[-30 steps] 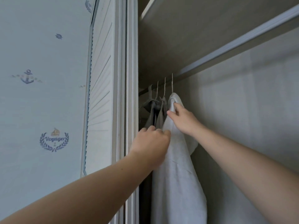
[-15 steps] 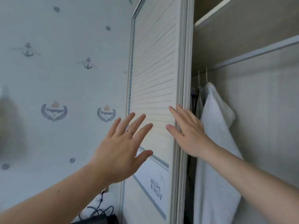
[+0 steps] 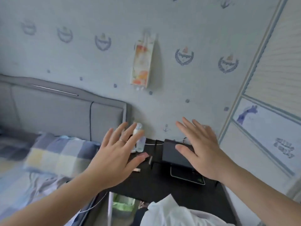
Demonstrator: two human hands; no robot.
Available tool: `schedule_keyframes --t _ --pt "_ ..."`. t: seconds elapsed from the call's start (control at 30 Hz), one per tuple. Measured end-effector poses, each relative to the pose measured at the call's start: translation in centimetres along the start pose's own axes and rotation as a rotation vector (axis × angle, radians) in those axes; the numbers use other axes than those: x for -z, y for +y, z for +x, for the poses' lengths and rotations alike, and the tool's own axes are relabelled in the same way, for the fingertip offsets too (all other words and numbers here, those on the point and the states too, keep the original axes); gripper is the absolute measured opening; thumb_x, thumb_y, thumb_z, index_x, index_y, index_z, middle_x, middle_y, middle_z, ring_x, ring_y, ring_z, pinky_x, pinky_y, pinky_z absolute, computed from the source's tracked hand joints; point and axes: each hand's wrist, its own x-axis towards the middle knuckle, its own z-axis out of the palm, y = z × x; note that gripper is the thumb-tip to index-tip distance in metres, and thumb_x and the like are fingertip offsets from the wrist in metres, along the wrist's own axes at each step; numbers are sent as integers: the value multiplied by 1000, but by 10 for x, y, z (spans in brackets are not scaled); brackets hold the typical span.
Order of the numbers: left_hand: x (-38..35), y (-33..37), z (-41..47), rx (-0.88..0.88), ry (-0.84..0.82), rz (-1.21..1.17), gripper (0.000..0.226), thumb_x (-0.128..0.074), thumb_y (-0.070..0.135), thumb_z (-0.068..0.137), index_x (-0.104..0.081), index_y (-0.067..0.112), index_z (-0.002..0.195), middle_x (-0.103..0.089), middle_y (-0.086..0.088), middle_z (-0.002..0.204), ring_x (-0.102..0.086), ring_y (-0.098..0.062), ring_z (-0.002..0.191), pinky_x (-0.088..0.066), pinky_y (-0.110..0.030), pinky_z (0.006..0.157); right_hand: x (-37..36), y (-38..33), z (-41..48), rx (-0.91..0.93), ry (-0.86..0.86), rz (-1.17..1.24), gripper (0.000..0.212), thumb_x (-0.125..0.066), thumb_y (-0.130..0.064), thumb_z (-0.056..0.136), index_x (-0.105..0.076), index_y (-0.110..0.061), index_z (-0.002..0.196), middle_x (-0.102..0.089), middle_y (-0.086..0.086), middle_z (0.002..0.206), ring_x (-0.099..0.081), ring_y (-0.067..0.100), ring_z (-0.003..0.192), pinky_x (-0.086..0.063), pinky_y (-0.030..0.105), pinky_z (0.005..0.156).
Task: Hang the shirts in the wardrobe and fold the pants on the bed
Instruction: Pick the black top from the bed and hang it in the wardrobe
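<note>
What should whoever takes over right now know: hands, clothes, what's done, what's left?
Left hand: open, fingers spread, holding nothing. Right hand: the same. Both are above the black bedside table.
Things: bed at the left, wardrobe door at the right; no pants in view; white cloth at the bottom edge, unclear what.
Done: a second ago a white shirt hung in the wardrobe, both hands on it.
To do: fold pants on the bed; whether shirts remain cannot be told.
</note>
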Motion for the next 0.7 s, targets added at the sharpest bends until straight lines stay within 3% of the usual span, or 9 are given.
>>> schedule_keyframes --t 0.17,0.3,0.5,0.6,0.7 --pt "-14 -83 -117 301 -118 48 73 -14 75 94 -3 41 157 2 11 169 14 -19 155 -4 -53 125 -99 -83 39 219 -165 63 72 -12 -74 88 -3 -50 155 5 -29 161 12 4 152 3 40 124" --pt "-21 -131 -201 543 -175 64 69 -19 73 94 -1 45 155 2 11 169 13 -19 155 -2 -51 125 -176 -157 70 378 -298 162 64 -20 -70 96 -10 -48 155 -2 -24 164 7 3 152 3 39 123" --pt "-39 -192 -302 915 -232 109 77 1 83 87 4 46 155 14 17 167 21 -15 153 4 -48 125 -287 -261 122 624 -504 292 61 -15 -74 93 -2 -55 150 5 -32 158 15 -8 145 5 34 122" --pt "-41 -232 -328 1075 -254 113 73 -10 77 93 0 44 157 11 14 168 20 -14 153 3 -46 125 -334 -313 156 733 -583 326 65 -20 -70 89 0 -55 149 1 -31 160 7 -5 149 0 34 122" --pt "-44 -262 -346 1237 -267 95 67 -25 68 100 -5 42 157 7 12 169 15 -15 154 1 -45 125 -372 -359 189 812 -677 366 64 -35 -62 96 -11 -47 154 -9 -30 157 -6 2 151 -8 32 121"
